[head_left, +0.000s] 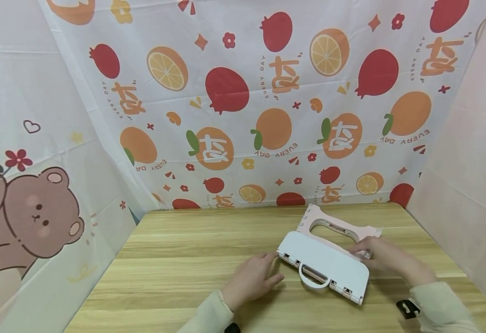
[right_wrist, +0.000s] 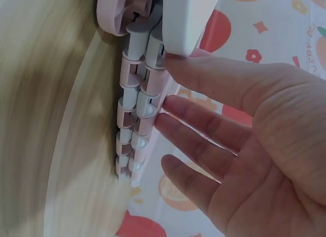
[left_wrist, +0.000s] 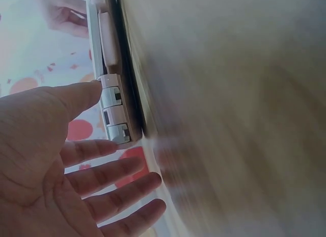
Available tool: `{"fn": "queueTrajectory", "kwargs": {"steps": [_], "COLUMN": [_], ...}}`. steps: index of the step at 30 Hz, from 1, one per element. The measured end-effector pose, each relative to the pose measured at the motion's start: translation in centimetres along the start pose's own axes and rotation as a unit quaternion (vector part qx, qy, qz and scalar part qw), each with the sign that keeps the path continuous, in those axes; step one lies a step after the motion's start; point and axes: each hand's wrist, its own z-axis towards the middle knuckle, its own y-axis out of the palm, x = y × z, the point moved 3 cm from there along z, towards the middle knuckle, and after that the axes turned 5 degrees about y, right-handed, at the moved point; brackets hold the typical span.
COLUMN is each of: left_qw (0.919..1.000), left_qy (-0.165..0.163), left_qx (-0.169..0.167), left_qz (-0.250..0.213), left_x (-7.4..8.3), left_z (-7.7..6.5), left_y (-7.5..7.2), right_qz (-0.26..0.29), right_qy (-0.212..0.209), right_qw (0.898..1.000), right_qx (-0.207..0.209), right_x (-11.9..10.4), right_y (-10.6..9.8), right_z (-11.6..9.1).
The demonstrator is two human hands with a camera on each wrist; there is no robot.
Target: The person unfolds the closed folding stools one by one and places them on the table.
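A folding plastic stool lies on the wooden table. Its white panel point(head_left: 323, 256) faces up, with a loop handle point(head_left: 311, 280) along the near edge; behind it spreads a pink panel point(head_left: 363, 231) with a long oval cutout. My left hand point(head_left: 252, 279) is by the stool's left corner. In the left wrist view its thumb touches the hinged edge point(left_wrist: 116, 112), fingers spread and nearly straight. At the right end, my right hand point(head_left: 386, 260) touches the stool. Its thumb meets the white panel's corner in the right wrist view, with loosely extended fingers beside the hinge knuckles point(right_wrist: 147, 81).
The wood-grain table point(head_left: 176, 263) extends to the left of the stool. A fruit-patterned cloth point(head_left: 243, 55) hangs behind it, and pale cloths stand on both sides, the left one printed with a bear point(head_left: 39, 212).
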Motion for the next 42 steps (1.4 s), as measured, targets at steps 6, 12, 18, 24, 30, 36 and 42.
{"fn": "queueTrajectory", "kwargs": {"steps": [6,12,18,24,30,36,42], "left_qw": [0.9996,0.9983,0.9958,0.9939,0.9923,0.9906,0.9886], "left_qy": [-0.012,-0.023,-0.033,-0.043,-0.036,-0.044,-0.049], "left_qx": [0.012,0.024,0.033,0.039,0.049,0.051,0.055], "left_qz": [-0.021,-0.048,-0.079,-0.093,-0.108,-0.119,-0.131], "left_x": [-1.0,-1.6,-2.1,-3.1,-3.7,-4.1,-4.7], "left_z": [-0.2,-0.6,-0.9,-1.1,-1.2,-1.3,-0.9], "left_y": [-0.3,-0.5,-0.8,-0.6,-0.9,-1.3,-1.4], "right_qz": [0.007,-0.01,-0.007,0.0,0.022,0.022,0.016], "right_qy": [-0.012,-0.021,-0.012,-0.014,0.011,0.02,0.05], "right_qw": [1.0,0.999,0.999,0.999,1.0,0.999,0.998], "right_qx": [0.006,0.023,0.03,0.036,0.018,0.019,0.017], "right_x": [-0.8,-1.9,-2.9,-3.9,-5.0,-6.1,-6.8], "right_y": [0.5,1.0,1.2,1.7,2.2,2.5,2.8], "right_z": [0.4,1.0,1.3,1.7,2.0,2.0,1.9]}}
